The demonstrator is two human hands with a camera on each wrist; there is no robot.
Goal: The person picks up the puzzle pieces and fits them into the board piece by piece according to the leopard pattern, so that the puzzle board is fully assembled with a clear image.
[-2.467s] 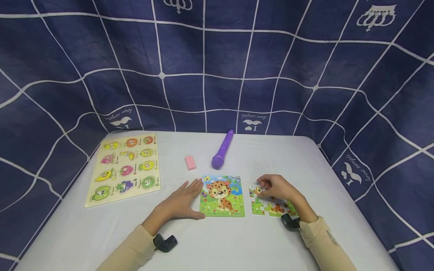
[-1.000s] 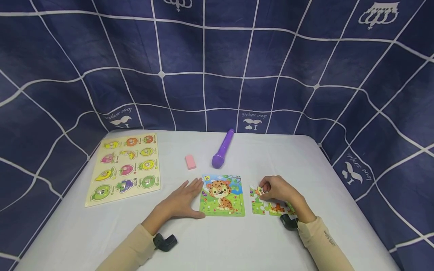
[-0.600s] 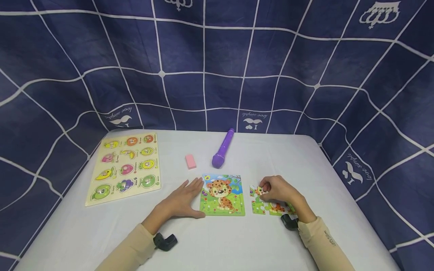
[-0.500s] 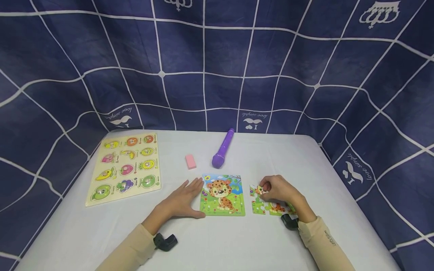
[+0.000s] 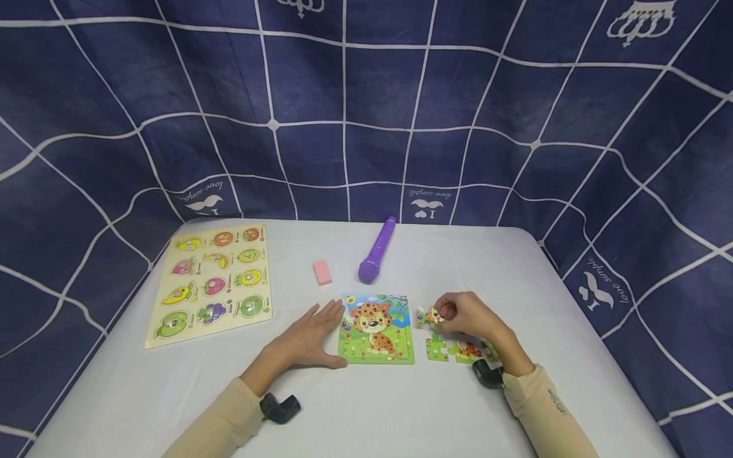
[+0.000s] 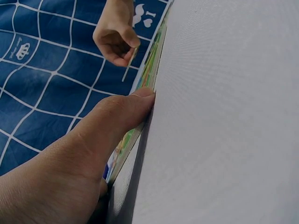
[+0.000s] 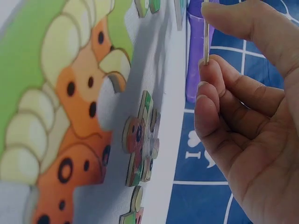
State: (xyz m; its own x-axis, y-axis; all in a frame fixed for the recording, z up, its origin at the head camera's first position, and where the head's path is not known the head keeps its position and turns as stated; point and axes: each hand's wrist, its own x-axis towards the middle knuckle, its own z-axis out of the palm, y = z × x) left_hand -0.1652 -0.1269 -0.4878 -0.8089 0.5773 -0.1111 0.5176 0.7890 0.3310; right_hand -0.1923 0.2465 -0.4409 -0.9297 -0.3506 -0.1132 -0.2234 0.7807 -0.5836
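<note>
Leopard board (image 5: 375, 331) lies flat, picture up; places below are taken from it.

Left hand (image 5: 306, 341) at the board's left side, fingers spread, fingertips along that edge, thumb against the near left corner. It grips nothing; the flat touch looks like light steadying.

Right hand (image 5: 471, 316) to the right of the board. Thumb and fingertips pinch a puzzle piece (image 5: 428, 317), printed with part of a leopard. Piece is just beside the board's right edge, level with its upper half, and lifted clear of the white cloth (image 5: 366, 413). Right wrist view shows it edge-on; whether the pinch takes edges or faces, cannot tell.

Loose pieces (image 5: 438, 349) lie right of the board, nearer the person, below and partly behind the right hand.

Beyond the board: purple microphone (image 5: 375, 254), with a pink block (image 5: 322, 273) farther left. Well left of the board: fruit board (image 5: 212, 283).

On handling, my judgement: thin stock calls for a light pinch near the rim, tabs free of the fingers. Piece best carried level, high enough that the right wrist does not drag across the loose pieces. Left fingertips do best pressing gently; a hard shove would slide the board toward the piece.
</note>
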